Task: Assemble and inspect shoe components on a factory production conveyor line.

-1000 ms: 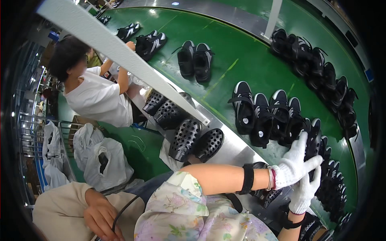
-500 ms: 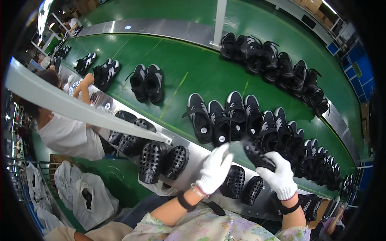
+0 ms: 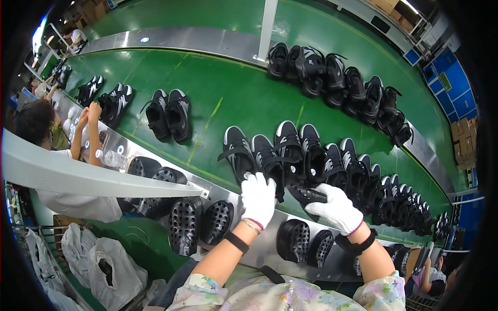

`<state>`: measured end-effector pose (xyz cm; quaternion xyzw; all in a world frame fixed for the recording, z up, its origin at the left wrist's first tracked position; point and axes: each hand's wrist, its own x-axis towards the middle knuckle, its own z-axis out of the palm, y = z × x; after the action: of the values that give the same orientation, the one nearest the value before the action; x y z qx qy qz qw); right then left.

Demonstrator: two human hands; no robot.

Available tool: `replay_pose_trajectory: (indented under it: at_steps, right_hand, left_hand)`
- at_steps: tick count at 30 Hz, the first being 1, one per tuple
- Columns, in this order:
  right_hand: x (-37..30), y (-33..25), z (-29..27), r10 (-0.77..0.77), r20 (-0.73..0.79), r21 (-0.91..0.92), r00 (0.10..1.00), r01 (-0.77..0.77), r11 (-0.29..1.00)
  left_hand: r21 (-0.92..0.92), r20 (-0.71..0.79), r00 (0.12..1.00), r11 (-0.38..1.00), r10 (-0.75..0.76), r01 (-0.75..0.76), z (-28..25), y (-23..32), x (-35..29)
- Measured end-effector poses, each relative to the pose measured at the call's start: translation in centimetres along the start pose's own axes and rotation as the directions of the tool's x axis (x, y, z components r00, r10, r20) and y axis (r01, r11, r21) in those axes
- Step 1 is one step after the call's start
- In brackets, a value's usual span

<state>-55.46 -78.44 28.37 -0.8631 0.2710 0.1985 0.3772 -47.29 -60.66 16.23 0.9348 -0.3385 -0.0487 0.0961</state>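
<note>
My left hand (image 3: 259,199), in a white knit glove, lies over the heel end of a black sneaker (image 3: 238,153) with grey trim. Its fingers point away from me and stand apart; their tips overlap the shoe opening, and I cannot tell how firmly they touch. My right hand (image 3: 337,210), gloved too, is closed around a dark, elongated shoe form (image 3: 306,195). That form's far end is close to the heels of the neighbouring sneakers (image 3: 314,155). Nearer me, a pair of black perforated shoe forms (image 3: 293,241) rests on the metal ledge (image 3: 264,254).
More perforated forms (image 3: 185,223) lie left along the ledge, beneath a pale metal arm (image 3: 104,168). Sneakers line the green belt (image 3: 207,150) on the right; another row (image 3: 358,85) stands on the far ledge. A co-worker (image 3: 39,124) sits left. White bags (image 3: 114,269) hang below.
The view has shifted slightly. My left hand has moved forward and left onto the sneaker's heel. The form in my right hand has swung left and down, lying flatter near the shoes.
</note>
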Motion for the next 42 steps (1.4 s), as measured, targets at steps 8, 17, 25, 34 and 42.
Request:
replay_pose_trajectory:
  at_steps: [8, 17, 25, 34, 42]
  right_hand:
    - [8.1, -1.1, 3.2, -0.153, 0.12, 0.015, 0.981, 0.152, 0.988]
    - [9.6, -1.0, 9.8, -0.48, -0.084, -0.51, 0.873, 0.376, 0.773]
    - [10.1, -0.1, 10.8, -0.528, -0.14, -0.582, 0.838, 0.362, 0.728]
    - [11.9, -0.5, 10.6, -0.256, -0.197, -0.108, 0.946, 0.239, 0.965]
    - [17.0, -0.3, 14.0, -0.333, -0.3, -0.369, 0.894, 0.213, 0.905]
  left_hand:
    - [-0.374, -0.129, 0.968, 0.915, -0.215, 0.153, 0.5, -2.8, 4.1]
    - [-0.29, 0.012, 0.986, 0.943, -0.165, 0.161, 2.2, -3.6, 5.9]
    - [-0.47, -0.049, 0.992, 0.879, -0.118, 0.081, 3.1, -4.5, 6.4]
    - [-0.465, -0.212, 0.947, 0.877, -0.24, 0.118, 2.9, -5.4, 4.8]
    - [-0.279, -0.144, 0.989, 0.96, -0.029, -0.012, 2.8, -4.3, 4.0]
